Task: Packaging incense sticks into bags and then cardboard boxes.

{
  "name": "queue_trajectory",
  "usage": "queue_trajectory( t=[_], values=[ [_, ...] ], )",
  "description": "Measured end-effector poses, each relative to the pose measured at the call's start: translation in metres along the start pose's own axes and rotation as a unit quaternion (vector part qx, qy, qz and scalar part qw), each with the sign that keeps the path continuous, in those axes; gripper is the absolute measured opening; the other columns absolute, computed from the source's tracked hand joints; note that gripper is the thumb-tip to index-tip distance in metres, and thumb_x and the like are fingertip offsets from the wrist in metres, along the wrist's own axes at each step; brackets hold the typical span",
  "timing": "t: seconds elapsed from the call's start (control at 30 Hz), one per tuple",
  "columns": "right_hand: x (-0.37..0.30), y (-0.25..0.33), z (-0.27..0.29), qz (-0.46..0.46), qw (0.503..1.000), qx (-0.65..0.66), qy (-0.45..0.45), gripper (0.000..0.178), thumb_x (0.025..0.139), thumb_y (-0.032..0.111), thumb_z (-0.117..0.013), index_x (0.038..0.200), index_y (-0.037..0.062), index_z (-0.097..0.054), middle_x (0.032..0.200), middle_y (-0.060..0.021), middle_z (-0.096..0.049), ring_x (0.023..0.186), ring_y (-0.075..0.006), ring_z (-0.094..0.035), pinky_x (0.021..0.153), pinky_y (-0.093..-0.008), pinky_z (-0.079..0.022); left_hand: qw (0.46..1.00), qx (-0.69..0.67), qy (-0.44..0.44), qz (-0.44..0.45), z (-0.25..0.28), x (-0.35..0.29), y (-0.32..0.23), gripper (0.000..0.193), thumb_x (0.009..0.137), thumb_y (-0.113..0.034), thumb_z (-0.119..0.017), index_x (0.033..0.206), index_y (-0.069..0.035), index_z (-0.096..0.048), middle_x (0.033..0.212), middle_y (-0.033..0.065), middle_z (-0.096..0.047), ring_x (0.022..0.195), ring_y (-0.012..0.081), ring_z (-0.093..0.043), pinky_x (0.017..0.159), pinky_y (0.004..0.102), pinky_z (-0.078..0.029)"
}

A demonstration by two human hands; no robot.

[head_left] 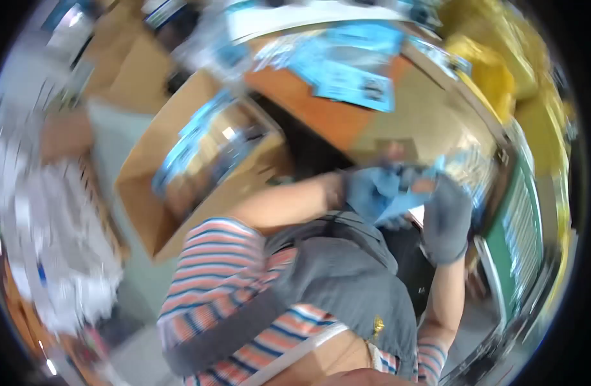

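Note:
Both my hands wear dark grey gloves with bare fingertips and meet in front of my body. Between them is a light blue packet (395,204), creased and smeared by motion. My left hand (358,186) reaches across from the left and grips the packet's left side. On the other side, my right hand (445,215) has its fingers bent against the packet's right edge. Just beyond, flat light blue printed packets (356,83) lie on an orange and brown surface (308,106).
An open cardboard box (141,174) at the left holds several blue packets. White plastic bags (60,238) lie farther left. Yellow sacks (485,71) stand at the far right, above a green crate (517,212). A white tray (308,19) crosses the far edge.

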State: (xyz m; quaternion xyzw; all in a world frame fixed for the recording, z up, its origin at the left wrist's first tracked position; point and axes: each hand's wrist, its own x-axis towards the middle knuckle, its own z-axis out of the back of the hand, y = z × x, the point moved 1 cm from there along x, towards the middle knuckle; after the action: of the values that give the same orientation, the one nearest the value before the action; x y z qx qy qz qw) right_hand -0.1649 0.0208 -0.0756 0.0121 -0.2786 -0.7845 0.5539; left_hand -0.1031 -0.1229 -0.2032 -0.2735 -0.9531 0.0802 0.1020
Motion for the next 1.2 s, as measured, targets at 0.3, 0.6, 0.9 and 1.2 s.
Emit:
queue_trajectory(
  t=[0.3, 0.6, 0.9, 1.2],
  values=[
    [0.024, 0.056, -0.022, 0.194, 0.975, 0.110, -0.009, 0.045, 0.085, 0.011, -0.057, 0.129, 0.0025, -0.049, 0.109, -0.0224, -0.063, 0.095, -0.0371, -0.063, 0.090, -0.0447, -0.046, 0.834, 0.220, -0.380, -0.334, -0.105, -0.189, -0.028, 0.033, 0.082, -0.022, -0.061, 0.103, 0.003, -0.060, 0.082, 0.0087, -0.064, 0.068, 0.0123, -0.060, 0.056, 0.0232, -0.049],
    [0.009, -0.014, -0.049, -0.111, 0.967, 0.220, 0.065, 0.043, 0.095, 0.014, -0.051, 0.134, -0.0017, -0.045, 0.116, -0.0156, -0.060, 0.100, -0.0210, -0.060, 0.091, -0.0329, -0.045, 0.535, 0.247, -0.751, -0.298, -0.006, -0.510, 0.019, 0.061, 0.075, -0.011, -0.069, 0.131, -0.005, -0.045, 0.107, 0.0101, -0.061, 0.090, 0.0232, -0.064, 0.081, 0.0360, -0.053],
    [-0.022, -0.075, -0.060, -0.141, 0.978, 0.150, 0.045, 0.029, 0.087, 0.014, -0.059, 0.113, 0.0000, -0.059, 0.105, -0.0187, -0.064, 0.097, -0.0330, -0.063, 0.084, -0.0364, -0.049, 0.416, 0.353, -0.805, -0.234, 0.046, -0.653, 0.030, 0.035, 0.093, -0.023, -0.047, 0.123, -0.008, -0.055, 0.099, 0.0048, -0.060, 0.076, 0.0114, -0.055, 0.063, 0.0279, -0.047],
    [-0.099, -0.340, -0.020, -0.509, 0.786, -0.308, -0.168, 0.102, 0.071, 0.061, -0.067, 0.140, -0.0023, -0.027, 0.138, -0.0322, -0.036, 0.124, -0.0423, -0.044, 0.101, -0.0423, -0.039, 0.442, 0.731, -0.456, -0.248, 0.035, -0.067, -0.096, 0.025, 0.092, -0.014, -0.054, 0.113, -0.001, -0.059, 0.104, 0.0106, -0.063, 0.093, 0.0180, -0.061, 0.083, 0.0316, -0.049]
  ],
)
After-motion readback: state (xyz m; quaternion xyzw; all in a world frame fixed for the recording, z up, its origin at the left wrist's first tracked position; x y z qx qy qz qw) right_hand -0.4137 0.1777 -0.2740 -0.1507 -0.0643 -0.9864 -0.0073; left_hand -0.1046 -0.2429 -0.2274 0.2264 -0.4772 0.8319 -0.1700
